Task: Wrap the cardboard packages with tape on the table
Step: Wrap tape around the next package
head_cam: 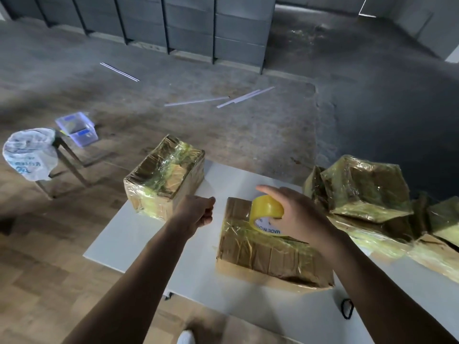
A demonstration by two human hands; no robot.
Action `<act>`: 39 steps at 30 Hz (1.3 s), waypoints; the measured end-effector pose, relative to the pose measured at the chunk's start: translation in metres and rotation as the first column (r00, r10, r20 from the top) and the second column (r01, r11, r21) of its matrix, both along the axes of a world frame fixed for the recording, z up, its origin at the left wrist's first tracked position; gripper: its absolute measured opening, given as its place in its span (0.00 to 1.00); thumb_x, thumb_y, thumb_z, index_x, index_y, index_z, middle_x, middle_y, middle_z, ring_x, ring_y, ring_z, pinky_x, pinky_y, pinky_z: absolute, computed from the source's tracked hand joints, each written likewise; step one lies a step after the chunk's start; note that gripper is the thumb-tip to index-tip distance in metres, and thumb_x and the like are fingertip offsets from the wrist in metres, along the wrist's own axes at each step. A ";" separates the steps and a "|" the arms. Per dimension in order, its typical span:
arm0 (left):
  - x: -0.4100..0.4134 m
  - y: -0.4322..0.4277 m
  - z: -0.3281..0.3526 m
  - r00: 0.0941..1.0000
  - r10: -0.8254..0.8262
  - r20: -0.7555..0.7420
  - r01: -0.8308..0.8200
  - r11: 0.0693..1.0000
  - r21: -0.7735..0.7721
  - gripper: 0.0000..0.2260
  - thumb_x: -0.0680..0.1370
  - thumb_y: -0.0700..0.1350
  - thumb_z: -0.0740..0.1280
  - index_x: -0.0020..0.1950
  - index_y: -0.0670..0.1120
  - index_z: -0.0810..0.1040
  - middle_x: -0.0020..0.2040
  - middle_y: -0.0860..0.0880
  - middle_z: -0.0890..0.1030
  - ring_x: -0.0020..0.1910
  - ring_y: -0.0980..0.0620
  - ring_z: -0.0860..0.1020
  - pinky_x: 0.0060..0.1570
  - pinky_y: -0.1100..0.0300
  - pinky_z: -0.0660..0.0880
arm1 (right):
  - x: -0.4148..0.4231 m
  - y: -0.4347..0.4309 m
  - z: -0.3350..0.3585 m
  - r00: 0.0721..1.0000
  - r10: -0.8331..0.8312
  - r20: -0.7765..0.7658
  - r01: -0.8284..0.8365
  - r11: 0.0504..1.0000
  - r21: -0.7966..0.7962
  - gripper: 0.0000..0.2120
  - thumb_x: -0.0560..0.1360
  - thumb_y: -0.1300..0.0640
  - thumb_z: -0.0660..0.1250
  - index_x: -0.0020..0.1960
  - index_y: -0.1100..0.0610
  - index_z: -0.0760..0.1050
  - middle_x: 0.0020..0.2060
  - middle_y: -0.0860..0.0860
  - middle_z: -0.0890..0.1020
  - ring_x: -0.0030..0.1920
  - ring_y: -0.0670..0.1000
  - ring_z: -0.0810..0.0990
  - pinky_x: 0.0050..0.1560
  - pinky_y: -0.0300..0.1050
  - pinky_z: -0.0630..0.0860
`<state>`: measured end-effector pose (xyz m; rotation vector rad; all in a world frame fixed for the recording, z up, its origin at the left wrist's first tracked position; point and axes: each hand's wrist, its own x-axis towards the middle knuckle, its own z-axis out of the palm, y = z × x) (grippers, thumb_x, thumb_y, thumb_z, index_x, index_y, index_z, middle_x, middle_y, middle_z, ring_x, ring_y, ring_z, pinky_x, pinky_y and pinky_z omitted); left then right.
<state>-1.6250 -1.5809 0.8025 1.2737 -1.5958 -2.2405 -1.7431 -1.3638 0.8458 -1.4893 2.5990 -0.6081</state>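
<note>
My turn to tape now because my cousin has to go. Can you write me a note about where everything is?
Left hand: fingers curled, beside the near package; whether it pinches tape is unclear.
Right hand: grips the tape roll over the near package's top.
Done: the far package at the table corner and the pile on the right look wrapped.
Left: near package only partly taped; bare cardboard shows at its far end.

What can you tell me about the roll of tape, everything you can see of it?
The roll of tape is a glossy yellow ring with a white inner core printed with "MADE IN". The right hand grips it from above, hiding part of it. It stands tilted on edge against the top of the near cardboard package on the white table.
</note>
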 end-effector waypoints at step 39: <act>0.016 -0.009 -0.068 0.997 0.060 0.041 -0.057 0.996 -0.075 0.13 0.77 0.44 0.71 0.35 0.40 0.74 0.32 0.45 0.70 0.32 0.51 0.70 0.34 0.61 0.75 | 0.027 -0.040 0.018 0.988 0.069 -0.135 0.003 0.881 0.473 0.17 0.75 0.52 0.67 0.63 0.43 0.73 0.50 0.48 0.72 0.44 0.50 0.75 0.32 0.36 0.61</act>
